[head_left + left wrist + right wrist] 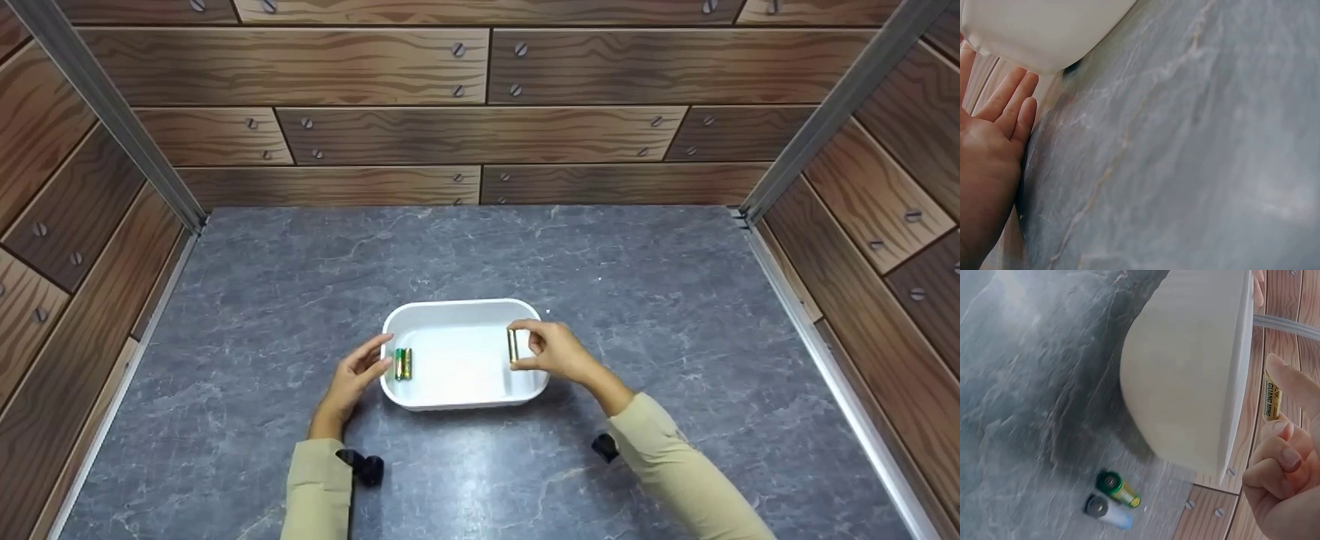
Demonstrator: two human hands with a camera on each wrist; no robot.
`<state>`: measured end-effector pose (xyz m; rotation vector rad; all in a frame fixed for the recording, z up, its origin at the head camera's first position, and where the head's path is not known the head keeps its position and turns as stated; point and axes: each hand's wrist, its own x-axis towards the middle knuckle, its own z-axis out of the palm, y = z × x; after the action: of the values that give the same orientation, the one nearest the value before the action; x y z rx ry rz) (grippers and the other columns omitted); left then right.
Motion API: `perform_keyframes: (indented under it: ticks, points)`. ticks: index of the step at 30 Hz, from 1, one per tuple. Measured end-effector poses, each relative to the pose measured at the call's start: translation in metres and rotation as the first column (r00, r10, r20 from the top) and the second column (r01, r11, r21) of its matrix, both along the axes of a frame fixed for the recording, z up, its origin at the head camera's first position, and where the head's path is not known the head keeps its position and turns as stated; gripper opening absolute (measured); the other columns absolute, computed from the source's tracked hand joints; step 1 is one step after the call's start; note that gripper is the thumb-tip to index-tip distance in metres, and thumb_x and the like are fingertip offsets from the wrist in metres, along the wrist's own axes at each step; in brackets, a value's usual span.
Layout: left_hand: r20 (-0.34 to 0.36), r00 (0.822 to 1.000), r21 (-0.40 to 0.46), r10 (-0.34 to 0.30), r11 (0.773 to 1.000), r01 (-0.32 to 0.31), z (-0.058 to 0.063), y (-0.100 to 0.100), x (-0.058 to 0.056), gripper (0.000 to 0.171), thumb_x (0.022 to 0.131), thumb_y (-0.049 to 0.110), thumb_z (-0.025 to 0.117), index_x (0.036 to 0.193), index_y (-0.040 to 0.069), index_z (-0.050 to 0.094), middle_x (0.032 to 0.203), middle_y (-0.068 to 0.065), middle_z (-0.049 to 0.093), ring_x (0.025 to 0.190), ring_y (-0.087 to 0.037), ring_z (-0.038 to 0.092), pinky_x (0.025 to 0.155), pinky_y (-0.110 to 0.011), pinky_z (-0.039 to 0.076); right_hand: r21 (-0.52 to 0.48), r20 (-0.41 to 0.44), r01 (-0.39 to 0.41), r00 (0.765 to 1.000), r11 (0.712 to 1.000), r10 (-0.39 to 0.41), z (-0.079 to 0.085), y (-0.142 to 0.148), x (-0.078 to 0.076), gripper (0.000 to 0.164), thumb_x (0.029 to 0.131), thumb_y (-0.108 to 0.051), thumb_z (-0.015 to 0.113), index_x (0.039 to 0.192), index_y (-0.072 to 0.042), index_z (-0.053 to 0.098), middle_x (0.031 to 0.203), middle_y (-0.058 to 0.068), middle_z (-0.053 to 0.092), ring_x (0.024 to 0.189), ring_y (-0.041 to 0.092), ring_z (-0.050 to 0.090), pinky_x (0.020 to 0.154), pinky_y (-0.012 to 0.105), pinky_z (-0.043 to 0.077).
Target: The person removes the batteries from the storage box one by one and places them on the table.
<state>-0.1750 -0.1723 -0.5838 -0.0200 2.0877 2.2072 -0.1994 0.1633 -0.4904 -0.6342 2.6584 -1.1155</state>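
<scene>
On the desk [675, 285], outside the right edge of the tub [457, 364]: two loose batteries [1121, 490]. Left hand [351, 381]: fingers extended at the left edge, gripping nothing; two batteries [400, 364] lie inside there. Right hand [556, 352]: pinches one battery [513, 346] by its ends, inward of the right edge.

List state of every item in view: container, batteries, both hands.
White container: upright, open-topped, two batteries inside.
Batteries in container: side by side at its left end.
Held battery: raised above the rim, pinched.
Green battery: on the tabletop, outside container.
Blue-and-white battery: beside the green one.
Left hand: fingers at container's left rim.
Right hand: pinching the held battery.
</scene>
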Motion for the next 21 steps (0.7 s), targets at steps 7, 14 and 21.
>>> perform_keyframes:
  ticks: [7,14,21]
  points:
    - [-0.014,1.0,-0.001,-0.002,1.0,0.002,-0.002,0.0,-0.001,0.047,0.09,-0.001,0.061,0.135,-0.007,0.05,0.142,-0.027,0.049,0.112,-0.007,0.059,0.094,-0.014,0.045,-0.03,0.006,0.03,1.0,0.999,-0.029,0.0,0.016,0.0,0.054,0.073,-0.01,0.083,0.121,0.003,0.062,0.062,-0.005,0.041,0.054,0.004,0.035,0.053,0.017,0.032]
    - [-0.015,1.0,-0.018,-0.005,1.0,0.005,-0.002,-0.001,0.0,0.048,0.09,0.002,0.062,0.136,-0.006,0.049,0.143,-0.026,0.049,0.114,-0.006,0.059,0.095,-0.014,0.044,-0.043,0.037,0.047,0.998,0.998,-0.045,-0.001,0.029,0.0,0.054,0.075,-0.009,0.081,0.123,0.004,0.06,0.061,-0.005,0.041,0.051,0.003,0.036,0.051,0.018,0.036]
    - [0.006,1.0,-0.01,-0.014,1.0,0.014,-0.001,-0.001,0.0,0.049,0.091,0.004,0.062,0.137,-0.003,0.049,0.144,-0.025,0.048,0.113,-0.004,0.058,0.094,-0.015,0.045,-0.072,0.068,0.06,0.996,0.996,-0.055,-0.002,0.041,0.0,0.056,0.075,-0.007,0.08,0.125,0.006,0.058,0.059,-0.005,0.039,0.051,0.001,0.036,0.052,0.018,0.037]
